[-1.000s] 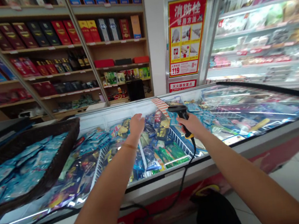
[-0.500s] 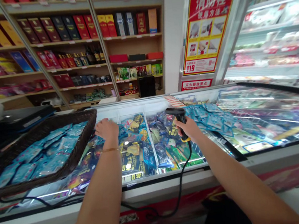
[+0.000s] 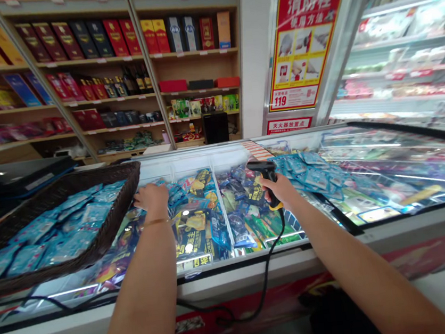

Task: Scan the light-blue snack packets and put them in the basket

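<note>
My right hand is wrapped round the grip of a black barcode scanner with yellow at the foot of its handle. The scanner is above the glass top of a chest freezer, and its black cable hangs over the front edge. My left hand is over the glass beside the right end of a dark woven basket, palm down, fingers slightly bent, with nothing visible in them. I cannot tell whether the fingertips touch the rim. Blue packets fill the basket. More blue packets lie piled right of the scanner.
Packaged goods show through the chest freezer's glass. A black device stands behind the basket. Shelves of boxes and bottles line the back wall, beside a red sign. A lit refrigerated display stands at right.
My left hand has moved left, closer to the basket's right end. My right hand keeps hold of the barcode scanner in nearly the same place. The view has shifted slightly.
</note>
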Demonstrator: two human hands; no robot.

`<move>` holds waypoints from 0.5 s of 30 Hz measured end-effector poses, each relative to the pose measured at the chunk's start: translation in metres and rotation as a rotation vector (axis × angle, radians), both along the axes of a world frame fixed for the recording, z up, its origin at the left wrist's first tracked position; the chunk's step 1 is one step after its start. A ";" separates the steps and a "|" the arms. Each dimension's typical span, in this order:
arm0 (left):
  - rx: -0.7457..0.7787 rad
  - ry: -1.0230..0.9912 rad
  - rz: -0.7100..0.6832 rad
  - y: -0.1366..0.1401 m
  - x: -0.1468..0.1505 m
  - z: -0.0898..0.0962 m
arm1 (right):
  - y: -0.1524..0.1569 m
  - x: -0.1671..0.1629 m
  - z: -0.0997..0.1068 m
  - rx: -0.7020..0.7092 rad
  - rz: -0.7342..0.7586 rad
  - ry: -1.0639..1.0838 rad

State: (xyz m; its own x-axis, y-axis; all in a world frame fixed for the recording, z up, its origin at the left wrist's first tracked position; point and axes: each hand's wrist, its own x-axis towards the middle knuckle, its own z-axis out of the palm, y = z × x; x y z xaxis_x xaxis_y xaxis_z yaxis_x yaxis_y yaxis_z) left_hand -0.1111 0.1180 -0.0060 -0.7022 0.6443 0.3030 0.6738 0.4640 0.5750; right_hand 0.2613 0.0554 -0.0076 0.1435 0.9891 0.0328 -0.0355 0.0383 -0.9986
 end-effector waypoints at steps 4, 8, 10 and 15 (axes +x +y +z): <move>0.027 -0.026 0.009 0.004 -0.009 -0.001 | 0.000 0.000 -0.001 0.024 0.018 -0.025; 0.060 -0.035 0.011 0.005 -0.011 0.001 | -0.001 0.001 -0.002 0.025 0.018 -0.034; 0.053 -0.039 0.014 0.004 -0.010 0.001 | 0.000 0.001 -0.002 0.023 0.021 -0.037; 0.176 0.017 0.052 -0.004 -0.003 0.004 | 0.001 0.002 -0.004 0.021 0.039 -0.039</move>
